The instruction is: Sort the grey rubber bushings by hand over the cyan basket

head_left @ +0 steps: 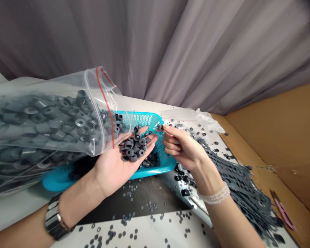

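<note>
My left hand lies palm up over a turquoise perforated basket, cupping a pile of small dark grey rubber rings; its fingers are spread. My right hand hovers just to the right, its fingertips pinched on a single grey ring near the left fingertips. A clear zip bag with a red seal line, stuffed with the same grey rings, lies on its side at the left, its mouth opening over the basket.
Punched grey rubber sheets spread to the right on clear plastic. Loose rings and small discs scatter over the white table and a dark mat. Cardboard lines the right side, with a pink tool on it. Grey curtain behind.
</note>
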`<state>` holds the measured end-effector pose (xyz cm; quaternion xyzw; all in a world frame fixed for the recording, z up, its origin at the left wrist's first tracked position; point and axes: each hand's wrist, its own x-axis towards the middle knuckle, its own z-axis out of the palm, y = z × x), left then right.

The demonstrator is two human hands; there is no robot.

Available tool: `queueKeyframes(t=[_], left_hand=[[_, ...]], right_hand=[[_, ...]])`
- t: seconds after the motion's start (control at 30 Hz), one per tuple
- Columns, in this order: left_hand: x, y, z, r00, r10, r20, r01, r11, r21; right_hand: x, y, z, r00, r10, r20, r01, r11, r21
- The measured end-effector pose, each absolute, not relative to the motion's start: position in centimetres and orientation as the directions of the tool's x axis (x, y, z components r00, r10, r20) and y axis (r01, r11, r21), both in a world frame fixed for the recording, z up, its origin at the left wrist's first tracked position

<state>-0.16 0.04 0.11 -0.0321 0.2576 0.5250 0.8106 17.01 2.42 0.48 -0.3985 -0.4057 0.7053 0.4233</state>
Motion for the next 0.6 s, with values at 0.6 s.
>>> queueKeyframes(t=[0.6], left_hand=[[-0.23,0.05,-0.03,0.334,0.837,-0.433,-0.855,0.463,0.234]], right_hand=[[16.65,2.32,1.05,-0.511,0.807,-0.295,-0.516,-0.563,-0.646]])
